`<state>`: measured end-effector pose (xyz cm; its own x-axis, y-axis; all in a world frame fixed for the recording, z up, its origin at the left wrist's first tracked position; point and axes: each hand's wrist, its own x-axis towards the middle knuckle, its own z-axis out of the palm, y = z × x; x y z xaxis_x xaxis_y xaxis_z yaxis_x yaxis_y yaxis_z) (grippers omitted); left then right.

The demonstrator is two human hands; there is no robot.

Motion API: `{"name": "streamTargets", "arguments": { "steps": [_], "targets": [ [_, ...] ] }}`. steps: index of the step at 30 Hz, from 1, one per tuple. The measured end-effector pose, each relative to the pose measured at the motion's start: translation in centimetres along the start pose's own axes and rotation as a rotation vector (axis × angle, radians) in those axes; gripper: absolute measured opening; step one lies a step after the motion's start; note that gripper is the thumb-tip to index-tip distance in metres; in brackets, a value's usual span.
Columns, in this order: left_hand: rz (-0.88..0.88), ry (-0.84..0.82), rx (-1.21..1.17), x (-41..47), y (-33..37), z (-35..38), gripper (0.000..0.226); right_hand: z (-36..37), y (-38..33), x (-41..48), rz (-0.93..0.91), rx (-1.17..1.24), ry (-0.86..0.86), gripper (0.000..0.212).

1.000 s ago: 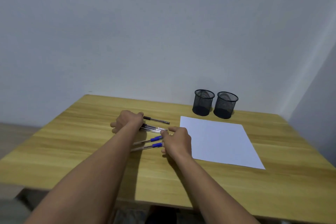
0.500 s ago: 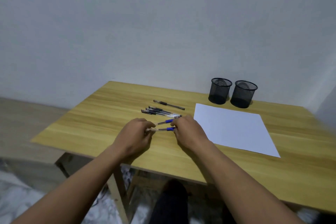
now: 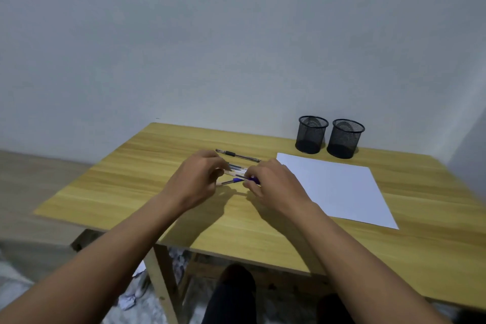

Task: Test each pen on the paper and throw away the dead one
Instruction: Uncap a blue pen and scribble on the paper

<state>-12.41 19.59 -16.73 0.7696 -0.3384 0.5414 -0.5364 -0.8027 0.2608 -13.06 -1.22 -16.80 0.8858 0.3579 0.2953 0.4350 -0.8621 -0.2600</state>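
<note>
Both hands meet just left of the white paper (image 3: 334, 187), over the loose pens (image 3: 238, 157). The left hand (image 3: 200, 179) pinches the barrel of a blue-capped pen (image 3: 238, 180) and the right hand (image 3: 273, 184) pinches its cap end, probably to uncap it for testing. Fingers hide the tips and the exact number of pens; what the two mesh cups (image 3: 311, 137) at the far right hold is unclear

A light wooden table (image 3: 126, 184) stands against a plain grey-white wall (image 3: 210, 34). Its pale wooden leg (image 3: 161, 279) slants down to the floor (image 3: 18, 287), where crumpled white scraps (image 3: 128, 302) lie beneath it.
</note>
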Motion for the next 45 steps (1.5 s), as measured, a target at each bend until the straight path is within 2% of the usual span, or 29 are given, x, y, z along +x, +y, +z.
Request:
{"name": "streamTargets", "arguments": {
  "steps": [2,4,6,8,12,15,18,22,29,35,39,45],
  "targets": [
    [-0.011,0.133,-0.03,1.1,1.2,-0.3,0.028,-0.7,0.5,0.1,0.062,0.103,0.047,0.024],
    [-0.1,0.302,-0.139,2.0,2.7,-0.3,0.034,-1.3,1.3,0.0,0.142,0.201,0.127,0.023],
    [-0.213,0.388,-0.288,2.7,4.5,0.2,0.033,-2.1,2.0,-0.2,0.223,0.306,0.201,0.021],
    [-0.291,0.321,-0.44,3.3,5.7,1.2,0.026,-3.0,2.7,-0.5,0.303,0.466,0.27,0.017],
    [-0.327,0.026,-0.731,4.1,7.5,3.3,0.019,-4.9,3.9,-0.8,0.436,0.907,0.359,0.005],
    [-0.358,0.047,-0.912,5.0,8.6,3.9,0.016,-5.8,4.7,-1.1,0.502,1.256,0.379,0.006],
    [-0.411,0.109,-1.001,6.2,9.0,3.7,0.016,-6.2,5.0,-1.3,0.508,1.431,0.379,0.004],
    [-0.399,0.126,-1.003,7.6,9.0,3.3,0.022,-6.5,5.2,-0.8,0.466,1.492,0.38,0.003],
    [-0.388,0.092,-1.061,9.8,8.4,2.5,0.015,-6.9,5.1,1.3,0.361,1.446,0.403,0.003],
    [-0.301,0.019,-1.04,10.8,7.1,2.7,0.016,-6.5,5.5,2.4,0.37,1.345,0.39,0.005],
    [-0.349,0.007,-1.077,11.7,6.1,2.9,0.018,-6.2,6.1,3.2,0.389,1.378,0.407,0.005],
    [-0.357,-0.065,-0.981,12.9,5.0,3.6,0.006,-5.0,7.0,4.4,0.438,1.433,0.427,0.008]
  ]
}}
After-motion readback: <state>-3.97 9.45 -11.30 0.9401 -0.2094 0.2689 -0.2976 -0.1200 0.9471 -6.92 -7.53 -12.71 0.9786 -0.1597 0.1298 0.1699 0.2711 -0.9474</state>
